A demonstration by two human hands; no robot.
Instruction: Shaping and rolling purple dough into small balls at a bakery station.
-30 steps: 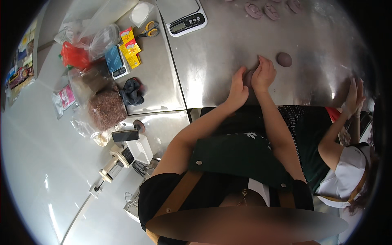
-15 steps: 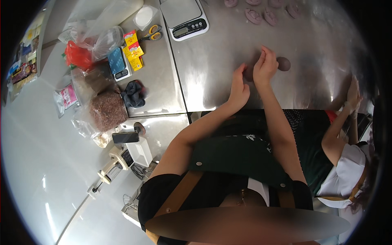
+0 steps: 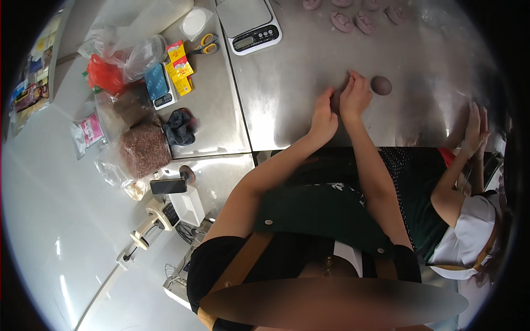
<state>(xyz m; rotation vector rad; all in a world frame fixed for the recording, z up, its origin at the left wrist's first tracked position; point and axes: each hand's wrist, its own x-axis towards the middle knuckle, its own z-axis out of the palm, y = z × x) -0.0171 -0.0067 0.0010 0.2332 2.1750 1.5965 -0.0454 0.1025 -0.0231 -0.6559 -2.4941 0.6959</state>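
My left hand (image 3: 323, 117) and my right hand (image 3: 355, 97) are cupped upright on the steel table, their fingers pointing away from me. Between the palms sits a purplish-brown piece of dough (image 3: 335, 99), mostly hidden by the right hand. Both hands are closed round its sides. A smooth dough ball (image 3: 381, 85) of the same colour lies on the table just right of my right hand, apart from it. Farther off, near the top edge, several shaped purple dough pieces (image 3: 364, 23) rest on the steel.
At upper left stands a white kitchen scale (image 3: 255, 38). Left of the table seam lie scissors (image 3: 207, 44), yellow packets (image 3: 180, 69), a smaller scale (image 3: 160, 85), a dark cloth (image 3: 179, 127) and a bag of reddish-brown grains (image 3: 144, 148). A co-worker's hands (image 3: 476, 129) are at the table's right.
My right hand has drawn slightly back toward me and left, leaving more of the dough ball beside it visible. My left hand has barely moved. The co-worker's hands have shifted slightly.
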